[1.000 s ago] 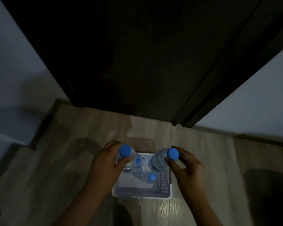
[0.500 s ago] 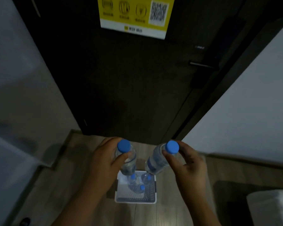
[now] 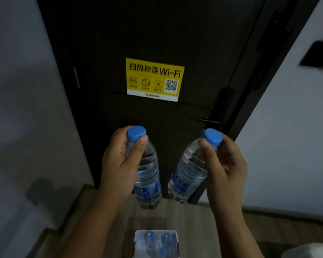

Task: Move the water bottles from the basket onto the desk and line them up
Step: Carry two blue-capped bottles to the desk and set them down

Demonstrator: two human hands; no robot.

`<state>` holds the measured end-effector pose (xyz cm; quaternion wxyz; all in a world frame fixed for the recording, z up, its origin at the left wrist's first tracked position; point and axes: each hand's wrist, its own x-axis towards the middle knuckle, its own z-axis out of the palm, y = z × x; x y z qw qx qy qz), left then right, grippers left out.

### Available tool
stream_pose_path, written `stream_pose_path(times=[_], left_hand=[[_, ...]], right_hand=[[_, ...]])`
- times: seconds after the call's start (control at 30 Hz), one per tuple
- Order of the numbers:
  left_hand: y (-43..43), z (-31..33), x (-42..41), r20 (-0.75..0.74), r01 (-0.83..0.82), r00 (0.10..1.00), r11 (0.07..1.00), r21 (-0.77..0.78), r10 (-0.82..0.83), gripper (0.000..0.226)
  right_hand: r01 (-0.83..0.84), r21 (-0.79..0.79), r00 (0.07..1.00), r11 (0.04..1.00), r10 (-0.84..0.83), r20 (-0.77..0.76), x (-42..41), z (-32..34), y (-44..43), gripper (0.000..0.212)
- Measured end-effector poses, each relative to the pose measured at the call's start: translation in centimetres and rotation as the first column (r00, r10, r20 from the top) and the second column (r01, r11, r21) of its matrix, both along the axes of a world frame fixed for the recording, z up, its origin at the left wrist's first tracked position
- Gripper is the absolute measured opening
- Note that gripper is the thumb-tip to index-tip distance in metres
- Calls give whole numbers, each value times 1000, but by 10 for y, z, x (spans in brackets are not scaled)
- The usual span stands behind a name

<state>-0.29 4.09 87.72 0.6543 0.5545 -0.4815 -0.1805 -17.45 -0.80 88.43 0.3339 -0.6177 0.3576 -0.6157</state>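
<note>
Bottles up, one per hand! The left bottle (image 3: 147, 175) hangs nearly upright from the left hand (image 3: 119, 164), whose thumb and fingers are curled tight round the neck just under the blue cap (image 3: 136, 133). The right bottle (image 3: 186, 174) is pinched the same way by the right hand (image 3: 224, 164), and its base tilts in toward the other, near it but apart. Gripping by the neck makes sense, I'd say: it's the narrow part that pokes up out of a packed basket, and it leaves each base free for setting down. At the near edge the basket (image 3: 138, 237) sits on the floor (image 3: 194, 229), and the remaining bottles (image 3: 151, 239) in it show three blue tops, so by my reckoning the job is barely begun. Ahead there's only a dark door (image 3: 157, 34) with a yellow Wi-Fi sticker (image 3: 154, 79). No desk is in view, so a turn looks necessary before either can be stood down. The tilted one wants righting first, or it may topple.
</note>
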Motion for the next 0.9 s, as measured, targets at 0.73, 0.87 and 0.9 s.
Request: stream_pose_path(times=[0.73,0.87,0.9], left_hand=[[19,60,0,5,-363,930,918,-159,368,26],[32,61,-5,3,-537,840,833,-136,542,29],[39,60,-6,-27,-564,824,814,-138,566,31]], right_hand=[[-426,-156,901,891,434,21,44,66,-24,15],[-584,-163,803,795,596,32,59,65,-32,17],[-621,-165,774,766,633,28,64,64,-31,19]])
